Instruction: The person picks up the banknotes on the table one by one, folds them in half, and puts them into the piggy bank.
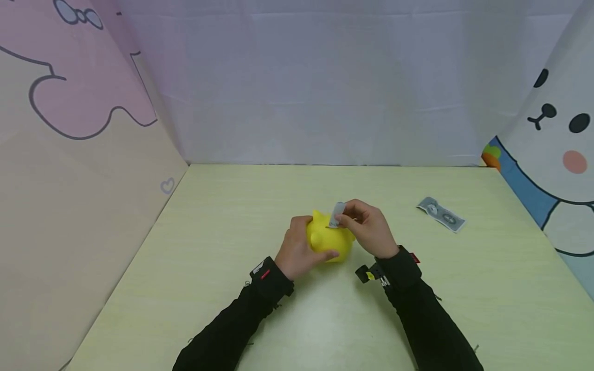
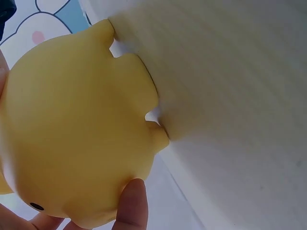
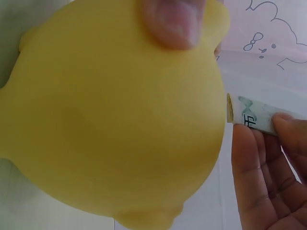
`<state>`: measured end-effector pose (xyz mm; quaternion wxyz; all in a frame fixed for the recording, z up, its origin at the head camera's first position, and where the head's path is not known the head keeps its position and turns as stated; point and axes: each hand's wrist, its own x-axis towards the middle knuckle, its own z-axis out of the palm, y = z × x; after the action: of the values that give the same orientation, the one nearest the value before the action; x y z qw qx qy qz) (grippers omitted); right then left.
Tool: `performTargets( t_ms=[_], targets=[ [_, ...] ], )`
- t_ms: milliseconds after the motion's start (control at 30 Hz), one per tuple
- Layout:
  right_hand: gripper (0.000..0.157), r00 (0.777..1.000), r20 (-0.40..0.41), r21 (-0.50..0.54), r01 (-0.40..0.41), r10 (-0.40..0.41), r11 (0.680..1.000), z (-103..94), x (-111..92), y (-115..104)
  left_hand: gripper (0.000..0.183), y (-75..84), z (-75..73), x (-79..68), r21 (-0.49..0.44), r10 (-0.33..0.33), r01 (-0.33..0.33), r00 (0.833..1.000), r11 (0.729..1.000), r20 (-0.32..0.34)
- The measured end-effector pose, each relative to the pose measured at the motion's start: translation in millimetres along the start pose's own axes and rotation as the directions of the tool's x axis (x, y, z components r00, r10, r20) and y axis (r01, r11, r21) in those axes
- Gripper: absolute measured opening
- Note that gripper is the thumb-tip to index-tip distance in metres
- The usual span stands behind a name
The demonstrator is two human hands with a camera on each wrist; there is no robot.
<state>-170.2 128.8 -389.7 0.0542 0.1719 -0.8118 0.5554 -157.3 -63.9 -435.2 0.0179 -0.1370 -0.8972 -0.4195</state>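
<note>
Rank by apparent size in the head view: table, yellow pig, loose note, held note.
Largest to smallest:
1. table
2. yellow pig
3. loose note
4. held note, partly hidden, so ranked by its visible part only

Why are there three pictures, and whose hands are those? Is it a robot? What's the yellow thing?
No robot here! These are one person's two bare hands. The big picture comes from a camera on the person's head, looking down. The other two come from little cameras on the wrists, so the yellow toy looks huge and tipped sideways there.

The yellow toy, shaped like an animal, stands on the pale table. The left hand holds it. The right hand pinches a folded paper note close to the toy's top. Another printed note lies on the table, off to the right.
</note>
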Motion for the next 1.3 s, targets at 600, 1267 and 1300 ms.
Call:
performTargets(
  t_ms=[600, 1267, 1300],
  targets=[
    [0.012, 1.000, -0.015, -0.072, 0.026, -0.027, 0.997, 2.3, -0.6, 2.4, 0.093, 1.7, 0.0, -1.1, 0.033, 0.020, -0.020, 1.000, 0.999, 0.002],
    [0.012, 1.000, -0.024, -0.062, 0.019, -0.020, 0.998, 4.0, 1.4, 5.2, 0.092, 3.1, -1.1, -1.5, 0.048, 0.032, -0.032, 0.999, 0.998, 0.003],
    [0.012, 0.999, -0.026, -0.064, 0.017, -0.019, 0.998, 4.2, 1.7, 5.2, 0.092, 3.1, -1.2, -1.5, 0.048, 0.034, -0.034, 0.999, 0.998, 0.002]
  ],
)
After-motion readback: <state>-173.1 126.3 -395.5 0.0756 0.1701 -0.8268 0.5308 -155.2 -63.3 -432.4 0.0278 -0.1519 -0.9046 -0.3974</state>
